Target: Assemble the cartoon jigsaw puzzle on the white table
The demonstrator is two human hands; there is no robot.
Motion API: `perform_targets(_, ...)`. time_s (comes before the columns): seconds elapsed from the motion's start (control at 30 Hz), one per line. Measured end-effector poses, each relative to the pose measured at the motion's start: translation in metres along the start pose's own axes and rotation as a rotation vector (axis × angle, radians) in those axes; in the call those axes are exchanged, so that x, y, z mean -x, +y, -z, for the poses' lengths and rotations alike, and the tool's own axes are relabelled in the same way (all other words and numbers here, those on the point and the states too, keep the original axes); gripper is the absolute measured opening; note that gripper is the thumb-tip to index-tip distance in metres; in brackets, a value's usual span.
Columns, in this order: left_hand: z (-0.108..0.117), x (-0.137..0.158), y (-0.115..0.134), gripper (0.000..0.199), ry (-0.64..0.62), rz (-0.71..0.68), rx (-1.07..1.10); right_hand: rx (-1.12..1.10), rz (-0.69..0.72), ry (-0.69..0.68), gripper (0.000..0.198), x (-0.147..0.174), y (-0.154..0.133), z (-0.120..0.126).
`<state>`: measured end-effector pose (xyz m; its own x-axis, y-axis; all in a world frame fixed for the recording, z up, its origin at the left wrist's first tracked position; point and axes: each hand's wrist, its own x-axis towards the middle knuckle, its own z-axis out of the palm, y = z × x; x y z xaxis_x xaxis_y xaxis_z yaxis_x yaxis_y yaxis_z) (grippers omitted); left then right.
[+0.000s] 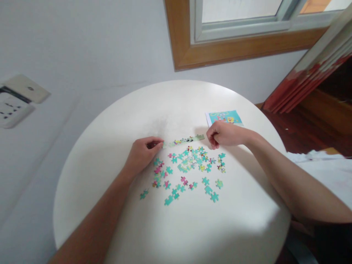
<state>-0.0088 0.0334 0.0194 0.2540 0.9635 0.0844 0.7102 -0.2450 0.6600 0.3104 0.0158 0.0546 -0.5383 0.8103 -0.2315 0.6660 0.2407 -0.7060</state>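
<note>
Long puzzle strip (183, 141) slants away rightward; left grip (144, 151) pinches it, right grip (224, 132) unclear.

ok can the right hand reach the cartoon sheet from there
Likely yes: the cartoon sheet lies just beyond the right hand, with nothing visible between them, though the curled fingers may need to open.

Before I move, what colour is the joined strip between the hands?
The joined strip is mostly pale green; best seen in the head view.
</note>
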Motion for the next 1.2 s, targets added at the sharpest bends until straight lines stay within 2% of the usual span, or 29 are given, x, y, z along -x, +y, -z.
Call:
perform_targets(0.2,-0.009,0.002,0.000,0.024,0.060,-0.010,0.010,0.075,-0.006,0.060,0.026,-0.002,-0.002,0.000)
perform_targets(0.9,-0.020,-0.002,0.006,0.022,0.102,0.051,-0.037,0.172,0.009,0.137,0.023,-0.004,0.000,-0.002)
perform_targets(1.2,-0.021,-0.003,0.005,0.023,0.105,0.056,-0.067,0.146,0.018,0.155,0.024,-0.004,0.002,-0.002)
